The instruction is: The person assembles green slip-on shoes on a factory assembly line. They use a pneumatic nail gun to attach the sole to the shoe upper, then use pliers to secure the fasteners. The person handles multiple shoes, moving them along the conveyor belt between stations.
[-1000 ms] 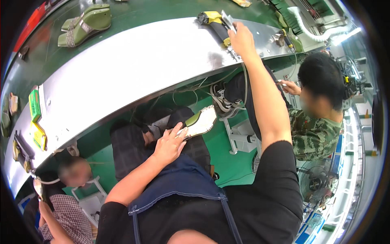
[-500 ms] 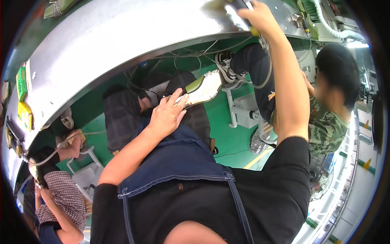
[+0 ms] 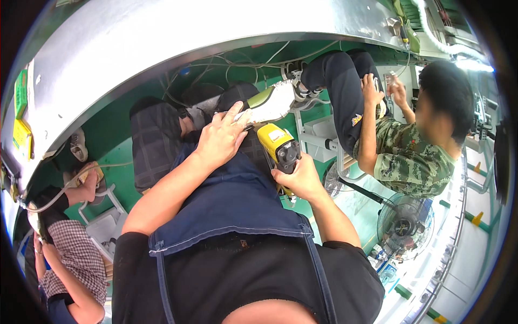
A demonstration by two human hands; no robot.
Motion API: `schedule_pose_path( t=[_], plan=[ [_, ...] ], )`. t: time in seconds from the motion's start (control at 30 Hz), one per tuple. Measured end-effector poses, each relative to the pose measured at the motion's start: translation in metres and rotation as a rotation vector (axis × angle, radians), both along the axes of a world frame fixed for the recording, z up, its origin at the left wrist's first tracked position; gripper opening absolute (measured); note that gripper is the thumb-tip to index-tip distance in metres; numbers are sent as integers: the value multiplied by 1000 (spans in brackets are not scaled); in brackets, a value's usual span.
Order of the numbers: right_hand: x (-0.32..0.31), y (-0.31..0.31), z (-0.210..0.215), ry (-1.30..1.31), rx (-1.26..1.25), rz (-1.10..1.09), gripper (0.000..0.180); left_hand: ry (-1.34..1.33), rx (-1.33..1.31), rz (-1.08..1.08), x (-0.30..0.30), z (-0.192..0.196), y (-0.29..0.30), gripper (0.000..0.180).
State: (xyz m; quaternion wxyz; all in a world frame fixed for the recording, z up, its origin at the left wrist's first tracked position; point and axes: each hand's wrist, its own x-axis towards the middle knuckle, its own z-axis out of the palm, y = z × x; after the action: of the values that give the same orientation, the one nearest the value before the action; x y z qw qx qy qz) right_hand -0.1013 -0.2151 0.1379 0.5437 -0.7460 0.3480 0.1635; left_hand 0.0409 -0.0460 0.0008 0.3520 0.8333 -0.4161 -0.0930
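A shoe last [image 3: 276,104] with a green side and a whitish, ragged-edged sole face turned up lies across my lap, its toe pointing away to the right. My left hand [image 3: 220,139] is closed over its near end, fingers pressed on the sole face. In my right hand [image 3: 303,177] is a yellow and black staple gun [image 3: 275,141], gripped from below. The gun's nose is close to the near edge of the last, beside my left fingertips; whether it touches is hidden.
A shiny metal worktable [image 3: 162,43] curves in front of me, with green and yellow boxes [image 3: 21,137] at its left end. Hoses [image 3: 216,66] hang below. A co-worker in camouflage [image 3: 413,156] sits at right near a fan [image 3: 404,221]; another in checks [image 3: 78,245] sits at left.
My right hand has come down from over the worktable to my lap, bringing the staple gun beside the last. My left hand keeps its hold. The co-worker at right has both hands in view.
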Motion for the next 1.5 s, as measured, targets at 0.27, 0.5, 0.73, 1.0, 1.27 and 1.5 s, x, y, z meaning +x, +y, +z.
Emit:
schedule_pose_path(
  t=[0.27,0.5,0.73,1.0,1.27,1.5],
  plan=[
    [3,7,-15,-14,-67,31,49,-3,-17,-1,1,-4,2,58],
    [5,11,-13,43,-88,25,46,13,-23,-2,0,-8,3,59],
    [21,6,-7,11,-31,-12,45,-7,-52,22,2,-16,6,60],
    [42,19,-8,83,-69,38,43,-52,-185,41,2,-34,15,57],
    [50,24,-7,105,-74,70,39,-52,-200,48,5,-37,19,57],
    [49,13,2,101,-114,42,29,-26,-207,9,5,-36,26,60]
  ],
)
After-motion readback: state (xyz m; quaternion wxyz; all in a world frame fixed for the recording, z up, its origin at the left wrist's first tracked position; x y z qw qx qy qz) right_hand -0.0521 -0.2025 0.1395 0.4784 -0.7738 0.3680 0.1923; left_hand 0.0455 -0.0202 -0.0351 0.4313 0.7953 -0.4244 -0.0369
